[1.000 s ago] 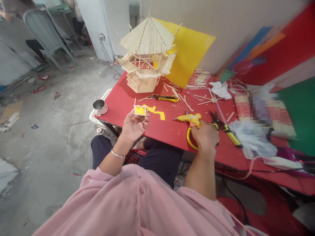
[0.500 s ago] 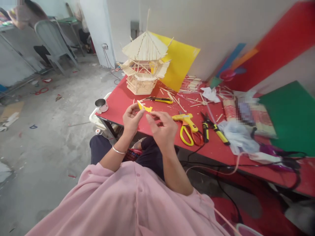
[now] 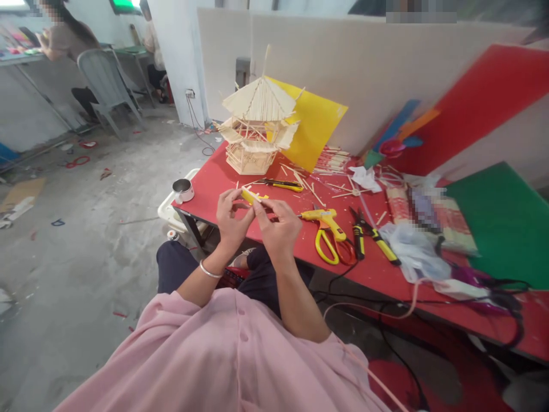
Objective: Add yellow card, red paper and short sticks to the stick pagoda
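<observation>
Between my fingertips, over the front edge of the red table (image 3: 206, 189), is a small yellow piece of card (image 3: 247, 195) with a pale strip along its upper edge. My left hand (image 3: 233, 222), with a bangle on the wrist, pinches its left part. Thumb and fingers of my right hand (image 3: 278, 229) close on its right end, partly hiding it. Just beyond the card lies a yellow and black utility knife (image 3: 281, 184). A pagoda model (image 3: 259, 123) built of thin wooden sticks stands behind it.
Right of my hands lie a yellow glue gun (image 3: 323, 219), scissors (image 3: 326, 246) and cutting pliers (image 3: 375, 234). A metal cup (image 3: 183, 190) stands at the table's left corner. A yellow sheet (image 3: 319, 126) leans behind the model. A person (image 3: 71, 37) sits at the far left.
My right thumb and fingers have come in against the card, where they stood more apart before. The yellow card has turned to show more of its face. The view has tipped up slightly.
</observation>
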The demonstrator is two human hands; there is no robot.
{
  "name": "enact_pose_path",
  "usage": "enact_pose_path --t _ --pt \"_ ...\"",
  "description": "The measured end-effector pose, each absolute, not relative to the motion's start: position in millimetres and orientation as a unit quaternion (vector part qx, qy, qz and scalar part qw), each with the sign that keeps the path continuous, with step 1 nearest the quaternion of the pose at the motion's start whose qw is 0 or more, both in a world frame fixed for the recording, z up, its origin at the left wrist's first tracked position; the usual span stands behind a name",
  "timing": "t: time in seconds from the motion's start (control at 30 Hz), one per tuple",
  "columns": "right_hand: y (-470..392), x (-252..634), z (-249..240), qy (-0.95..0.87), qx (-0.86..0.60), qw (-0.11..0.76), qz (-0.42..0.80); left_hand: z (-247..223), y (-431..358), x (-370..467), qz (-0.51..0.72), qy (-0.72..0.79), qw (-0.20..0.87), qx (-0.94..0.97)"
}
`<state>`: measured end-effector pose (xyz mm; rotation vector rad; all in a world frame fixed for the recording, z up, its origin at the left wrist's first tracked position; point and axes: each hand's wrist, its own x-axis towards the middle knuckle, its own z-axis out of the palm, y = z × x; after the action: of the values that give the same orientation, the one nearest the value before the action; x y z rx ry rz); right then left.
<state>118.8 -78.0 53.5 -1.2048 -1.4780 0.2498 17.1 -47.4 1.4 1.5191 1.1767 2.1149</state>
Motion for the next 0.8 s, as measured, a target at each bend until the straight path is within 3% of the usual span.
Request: enact_pose_path --t 0.2,0.5,0.8 --pt "-81.2 123.3 50.3 -0.658 -0.496 0.567 0.017 6.8 -55.8 17.2 0.735 0.379 0.205 0.523" --pt "-79.2 134.0 45.4 -0.685 -0.402 0.573 -0.202 33.7 -70.5 21.1 0.751 0.245 0.525 0.317" --pt "-87.8 141.2 55.1 -0.716 -0.346 0.567 -0.217 47.8 -78.1 12.8 0.73 0.216 0.561 0.325"
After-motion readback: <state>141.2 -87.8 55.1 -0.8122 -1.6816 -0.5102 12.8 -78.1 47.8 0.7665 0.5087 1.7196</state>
